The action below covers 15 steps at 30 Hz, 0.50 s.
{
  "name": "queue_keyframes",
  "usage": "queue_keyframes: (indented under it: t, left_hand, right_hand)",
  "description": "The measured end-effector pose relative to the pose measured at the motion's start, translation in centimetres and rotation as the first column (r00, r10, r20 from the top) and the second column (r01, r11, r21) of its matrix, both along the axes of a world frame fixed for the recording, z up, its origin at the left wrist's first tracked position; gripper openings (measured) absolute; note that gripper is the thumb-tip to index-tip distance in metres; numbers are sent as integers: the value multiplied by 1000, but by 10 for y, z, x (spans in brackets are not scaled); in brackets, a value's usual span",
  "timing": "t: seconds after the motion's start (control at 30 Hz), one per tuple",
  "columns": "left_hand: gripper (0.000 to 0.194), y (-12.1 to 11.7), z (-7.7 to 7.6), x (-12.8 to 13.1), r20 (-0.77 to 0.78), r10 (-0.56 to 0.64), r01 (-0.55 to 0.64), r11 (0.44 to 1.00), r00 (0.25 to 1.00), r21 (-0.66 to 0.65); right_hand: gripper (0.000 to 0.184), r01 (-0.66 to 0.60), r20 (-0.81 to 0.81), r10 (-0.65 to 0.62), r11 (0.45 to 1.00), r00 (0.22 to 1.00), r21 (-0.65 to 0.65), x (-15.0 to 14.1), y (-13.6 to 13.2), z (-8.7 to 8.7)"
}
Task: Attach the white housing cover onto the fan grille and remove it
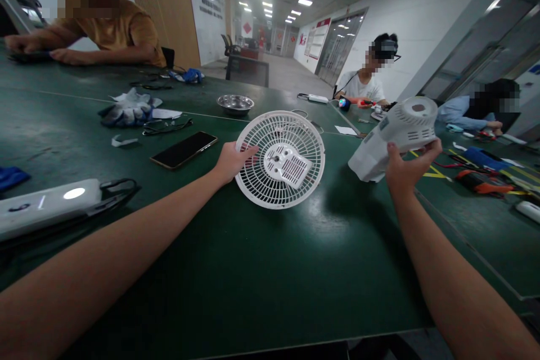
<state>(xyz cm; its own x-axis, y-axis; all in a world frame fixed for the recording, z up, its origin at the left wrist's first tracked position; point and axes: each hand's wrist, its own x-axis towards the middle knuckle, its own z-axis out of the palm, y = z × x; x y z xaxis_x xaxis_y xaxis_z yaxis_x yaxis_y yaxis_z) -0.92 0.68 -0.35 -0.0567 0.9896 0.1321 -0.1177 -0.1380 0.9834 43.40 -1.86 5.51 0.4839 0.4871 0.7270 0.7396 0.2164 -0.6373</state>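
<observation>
My left hand grips the left rim of a round white fan grille, thumb over its front. The grille is tilted up above the green table, its slotted centre plate facing me. Over to the right, my right hand is wrapped round a white fan housing with a vented round end. That housing is tilted, its vented end raised to the upper right. The two parts are apart from each other. Some fingers of both hands are hidden behind what they hold.
A black phone, a metal bowl and work gloves lie beyond my left arm. A white device with a cable is at far left. An orange-black multimeter lies right. Several other people sit around the table.
</observation>
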Motion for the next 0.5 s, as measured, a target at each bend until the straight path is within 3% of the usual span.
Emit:
queue_keyframes:
  t: [0.1, 0.13, 0.27, 0.37, 0.5]
  left_hand:
    - [13, 0, 0, -1, -4, 11, -11, 1000, 1000, -3]
    - [13, 0, 0, -1, -7, 6, -6, 1000, 1000, 1]
    - [12, 1, -1, -1, 0, -9, 9, 1000, 1000, -12]
    - [12, -1, 2, 1, 13, 2, -2, 999, 1000, -45]
    - [14, -4, 6, 4, 17, 23, -22, 997, 1000, -68]
  right_hand:
    - [75, 8, 117, -27, 987, 993, 161, -22, -7, 2]
    - [74, -23, 127, 5, 989, 992, 146, -32, -8, 0]
    - [72, -185, 122, 197, 977, 973, -104, -74, -5, -20]
    - [74, -269, 91, 313, 907, 945, -325, -96, 2, -41]
    - [76, -253, 36, 328, 791, 944, -557, -104, 12, -60]
